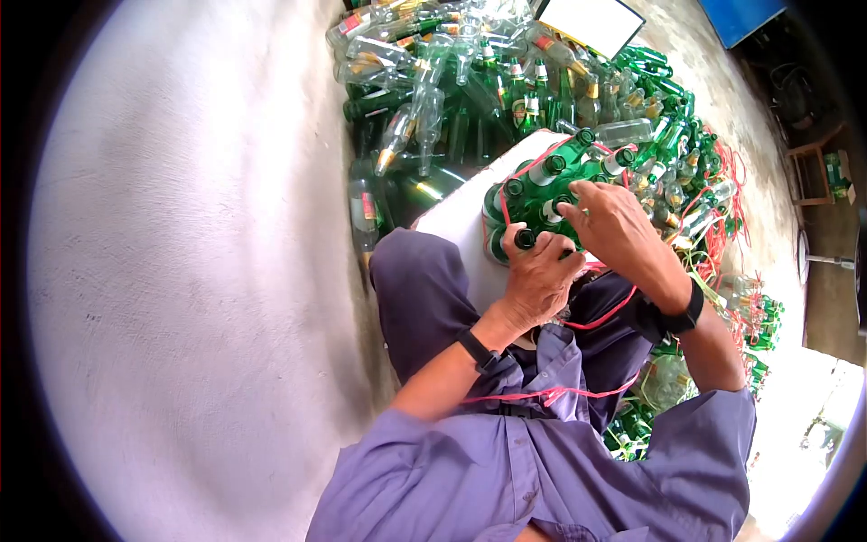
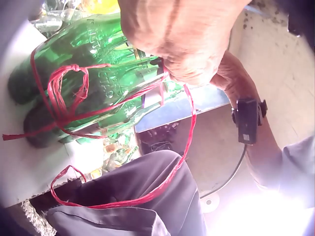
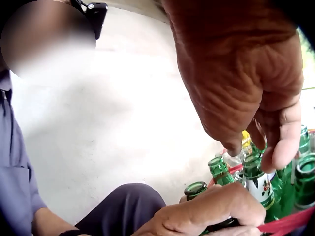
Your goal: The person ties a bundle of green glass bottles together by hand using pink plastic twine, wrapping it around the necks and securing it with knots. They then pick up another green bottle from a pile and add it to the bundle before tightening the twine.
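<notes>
A bundle of green glass bottles stands on a white board, bound with red string. My left hand grips bottle necks at the near side, fingers curled over them; a stretch of string runs out beside its fingertips. Above the bottle mouths is my right hand, its fingers loosely bent and apart, pointing down around a labelled bottle. Nothing is visibly held in it. A knotted loop of string lies against the bottles' side in the left wrist view.
Heaped clear and green bottles lie beyond the board and along the right. A pale wall rises at the left. Loose red string crosses the lap, over purple-grey trousers. More tangled string hangs on the bottle pile.
</notes>
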Demonstrator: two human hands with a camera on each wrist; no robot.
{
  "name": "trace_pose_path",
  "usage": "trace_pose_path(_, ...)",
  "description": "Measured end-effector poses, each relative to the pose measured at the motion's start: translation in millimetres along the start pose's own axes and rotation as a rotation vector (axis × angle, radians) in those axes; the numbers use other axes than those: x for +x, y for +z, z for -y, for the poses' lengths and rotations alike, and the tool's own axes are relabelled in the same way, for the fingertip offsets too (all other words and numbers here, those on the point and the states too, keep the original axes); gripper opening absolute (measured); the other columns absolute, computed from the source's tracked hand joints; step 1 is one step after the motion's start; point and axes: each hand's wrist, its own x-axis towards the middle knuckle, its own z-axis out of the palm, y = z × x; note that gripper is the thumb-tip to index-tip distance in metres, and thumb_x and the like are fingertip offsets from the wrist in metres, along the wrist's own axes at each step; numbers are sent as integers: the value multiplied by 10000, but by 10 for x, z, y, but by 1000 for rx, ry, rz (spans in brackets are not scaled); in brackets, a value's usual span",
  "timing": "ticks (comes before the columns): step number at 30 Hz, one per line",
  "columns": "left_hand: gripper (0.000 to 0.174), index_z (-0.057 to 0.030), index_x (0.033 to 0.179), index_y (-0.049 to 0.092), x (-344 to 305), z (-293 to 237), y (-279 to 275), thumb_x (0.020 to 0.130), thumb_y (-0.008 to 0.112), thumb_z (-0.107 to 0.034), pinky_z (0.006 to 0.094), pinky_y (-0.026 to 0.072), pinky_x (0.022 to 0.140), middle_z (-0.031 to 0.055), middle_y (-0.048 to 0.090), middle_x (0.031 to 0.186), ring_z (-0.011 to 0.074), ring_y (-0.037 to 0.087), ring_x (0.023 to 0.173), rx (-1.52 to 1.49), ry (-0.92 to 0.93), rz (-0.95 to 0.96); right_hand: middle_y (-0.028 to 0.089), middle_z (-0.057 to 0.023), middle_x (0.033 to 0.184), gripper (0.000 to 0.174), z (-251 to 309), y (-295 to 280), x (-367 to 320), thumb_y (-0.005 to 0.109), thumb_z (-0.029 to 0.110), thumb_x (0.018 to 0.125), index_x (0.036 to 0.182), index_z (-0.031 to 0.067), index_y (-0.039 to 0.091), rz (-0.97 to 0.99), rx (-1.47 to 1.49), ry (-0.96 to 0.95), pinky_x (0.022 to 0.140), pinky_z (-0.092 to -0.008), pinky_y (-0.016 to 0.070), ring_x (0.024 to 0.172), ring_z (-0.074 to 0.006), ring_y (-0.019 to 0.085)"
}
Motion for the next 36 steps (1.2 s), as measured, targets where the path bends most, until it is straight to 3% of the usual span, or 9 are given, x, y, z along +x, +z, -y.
trace_pose_path(4,83,-192,831,624,-15,-2,20,796,655,-123,508,227,986,-35,570,886,155,566,909,-46,0,-6,633,-222,791,227,44,-139,-373,668,157,874,986,-37,627,-198,196,115,620,-459,486,713,-401,626)
trace_pose_path(6,78,-189,824,623,-6,-10,20,796,656,-124,505,229,987,-37,578,894,156,569,915,-52,7,-6,658,-223,855,256,101,-174,-569,680,141,865,1046,-34,634,-150,217,175,637,-442,518,762,-397,651)
trace_pose_path(9,62,-183,826,632,7,-42,12,798,659,-135,503,233,984,-36,589,901,163,569,914,-16,13,-21,675,-214,943,272,105,9,-819,690,155,860,1053,-30,639,-150,218,104,718,-423,556,826,-393,668)
trace_pose_path(16,138,-172,900,655,9,-47,19,775,653,-116,492,217,986,-34,604,924,176,558,929,-34,14,17,652,-242,887,282,10,470,-1025,610,109,873,1107,-38,553,-176,266,113,681,-473,528,797,-409,651)
trace_pose_path(19,182,-168,923,649,13,-59,27,752,654,-108,478,207,984,-33,616,947,177,555,944,-39,10,41,648,-225,853,208,9,545,-1075,608,109,868,1020,-19,547,-172,225,192,674,-483,519,775,-407,641)
trace_pose_path(23,231,-163,974,627,-7,-37,40,751,652,-110,473,223,971,-19,619,963,188,562,948,-48,15,43,648,-225,853,258,-13,561,-1110,648,77,845,1067,-40,589,-164,249,186,665,-463,517,785,-407,640)
trace_pose_path(26,266,-161,1011,613,0,-16,29,753,657,-114,469,232,966,-7,621,979,197,567,951,-35,54,45,655,-198,817,192,-25,576,-1108,663,80,839,996,-24,629,-193,296,165,640,-445,521,743,-394,645)
trace_pose_path(28,290,-161,1029,605,0,9,19,748,663,-118,467,230,971,-4,621,990,198,569,960,-37,67,66,620,-189,736,136,-12,585,-1112,655,105,844,803,-6,588,-233,434,181,629,-470,499,713,-394,632)
trace_pose_path(36,409,-148,1153,590,9,9,-123,752,669,-128,457,205,1012,23,624,1102,207,572,1030,-86,86,198,621,-187,739,141,43,642,-1220,643,110,871,813,-17,619,-236,572,213,600,-457,492,693,-400,626)
